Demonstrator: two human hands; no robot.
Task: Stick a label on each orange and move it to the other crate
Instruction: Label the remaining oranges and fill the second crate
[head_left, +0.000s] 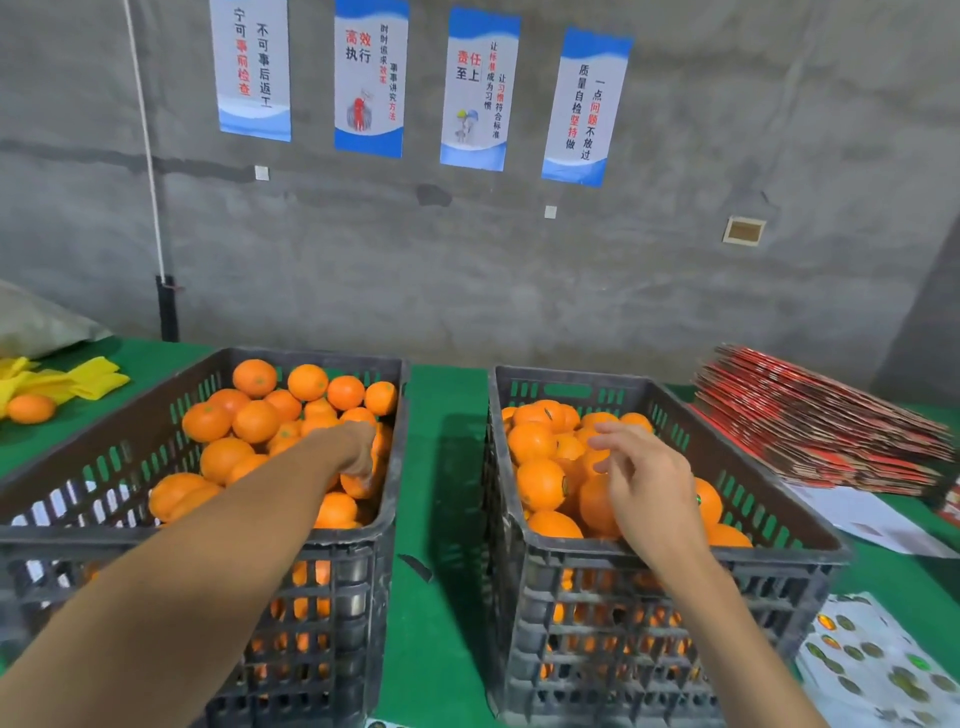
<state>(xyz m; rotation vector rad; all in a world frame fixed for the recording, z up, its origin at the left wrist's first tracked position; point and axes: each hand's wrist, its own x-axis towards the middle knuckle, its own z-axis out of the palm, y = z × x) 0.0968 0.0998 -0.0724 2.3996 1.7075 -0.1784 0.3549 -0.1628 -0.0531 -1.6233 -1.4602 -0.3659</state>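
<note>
Two dark slatted plastic crates stand side by side on a green table, a bare green strip (441, 467) between them. The left hand (358, 452) reaches down among the oranges (254, 421) near the left crate's (363, 545) right wall; its grip cannot be told. The right hand (644, 483) hovers over the right crate (675, 566), fingers loosely spread, holding nothing. A sheet of round labels (872, 660) lies beside that crate's right corner.

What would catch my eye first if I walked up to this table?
Two dark plastic crates heaped with oranges sit side by side on a green table, the left crate and the right crate. The person's left hand reaches down among the left crate's fruit, while the right hand hovers open over the right one. A red stack of flat cartons lies far right.
</note>
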